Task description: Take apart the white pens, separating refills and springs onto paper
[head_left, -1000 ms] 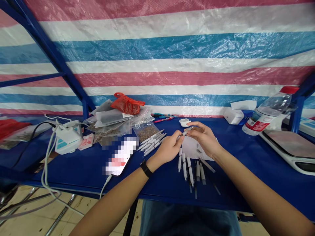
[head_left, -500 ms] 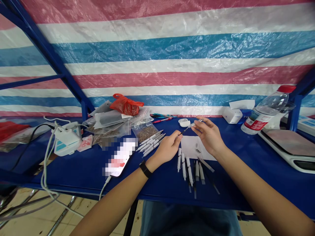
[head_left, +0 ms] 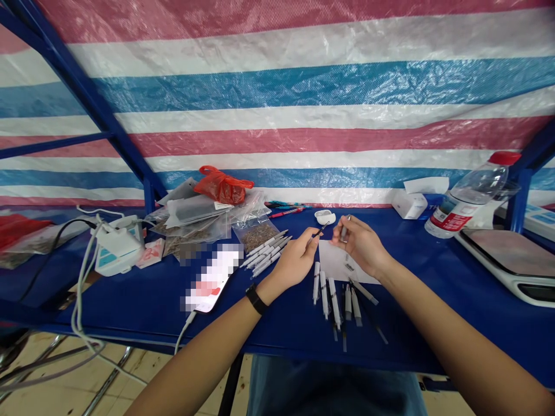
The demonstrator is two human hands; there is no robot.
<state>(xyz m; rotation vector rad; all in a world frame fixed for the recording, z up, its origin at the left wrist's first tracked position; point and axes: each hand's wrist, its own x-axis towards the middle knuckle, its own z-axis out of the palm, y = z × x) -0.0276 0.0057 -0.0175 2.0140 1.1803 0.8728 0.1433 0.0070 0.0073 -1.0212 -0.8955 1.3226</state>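
Note:
Between thumb and forefinger of my left hand (head_left: 297, 260), a thin dark pen refill (head_left: 321, 230) points up and to the right. My right hand (head_left: 366, 245) is pinched around a small greyish pen part (head_left: 344, 230), partly covered by the fingers. A gap separates this part from the refill's tip. Below the hands lies a white paper sheet (head_left: 332, 266) with a small clear piece on it. Nearer me are several white pen barrels (head_left: 324, 294), grey-tipped pen sections (head_left: 348, 301) and loose refills (head_left: 381, 334). Left of my left hand, several white pens (head_left: 266, 252) lie in a bunch.
A lit phone (head_left: 212, 280) on a cable lies at left, near a white power adapter (head_left: 117, 248). Bags of brown bits (head_left: 255, 234) and a red plastic bag (head_left: 223, 186) sit behind. A white earbud case (head_left: 325, 217), bottle (head_left: 468, 202) and scale (head_left: 515, 254) stand farther right.
My right hand has turned and drawn its pen part away from the refill, tilting it more upright. My left hand stays nearly in place, still holding the refill.

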